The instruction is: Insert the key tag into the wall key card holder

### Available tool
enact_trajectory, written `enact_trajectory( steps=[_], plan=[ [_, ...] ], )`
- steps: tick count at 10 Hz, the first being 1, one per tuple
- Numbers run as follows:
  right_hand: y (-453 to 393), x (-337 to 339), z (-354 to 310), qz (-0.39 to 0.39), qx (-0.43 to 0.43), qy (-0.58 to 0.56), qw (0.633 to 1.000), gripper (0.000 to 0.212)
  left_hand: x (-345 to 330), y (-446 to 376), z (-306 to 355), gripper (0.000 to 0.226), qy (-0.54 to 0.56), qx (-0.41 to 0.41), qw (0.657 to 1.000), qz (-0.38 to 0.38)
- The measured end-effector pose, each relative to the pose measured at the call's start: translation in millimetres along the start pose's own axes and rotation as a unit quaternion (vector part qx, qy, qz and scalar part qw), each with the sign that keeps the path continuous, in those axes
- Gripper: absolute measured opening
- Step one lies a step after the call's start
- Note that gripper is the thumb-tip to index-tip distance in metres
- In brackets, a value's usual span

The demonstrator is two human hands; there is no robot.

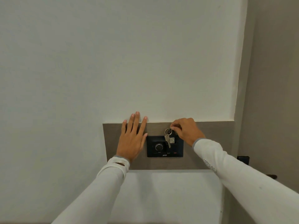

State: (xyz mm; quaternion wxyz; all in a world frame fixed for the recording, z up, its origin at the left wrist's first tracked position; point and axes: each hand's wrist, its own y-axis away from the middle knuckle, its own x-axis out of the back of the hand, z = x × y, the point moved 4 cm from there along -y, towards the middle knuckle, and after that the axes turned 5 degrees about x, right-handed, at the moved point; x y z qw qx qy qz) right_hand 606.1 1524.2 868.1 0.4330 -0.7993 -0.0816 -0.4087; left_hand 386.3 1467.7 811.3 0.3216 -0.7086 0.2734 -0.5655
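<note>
Grey-brown wood panel (202, 159) crosses the white wall (113, 62), carrying a black switch plate (165, 147) with a round dial (159, 147). Left hand (132, 139) lies flat on the panel just left of the plate, fingers spread, holding nothing. Right hand (187, 131) pinches the key ring (168, 131); a key (168, 140) dangles over the wall key card holder (172, 141). Whether the key tag is in the slot cannot be told.
</note>
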Motion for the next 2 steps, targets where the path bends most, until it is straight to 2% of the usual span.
enact_trajectory(
  steps=[1, 2],
  plan=[
    [9, -1, -6, 0.025, 0.000, 0.014, 1.000, 0.018, 4, 0, -1, 0.067, 0.009, -0.001, 1.000, -0.003],
    [23, 4, -6, 0.082, 0.011, 0.063, 0.995, 0.026, 12, 6, -1, 0.065, 0.000, 0.007, 1.000, 0.001]
  ],
)
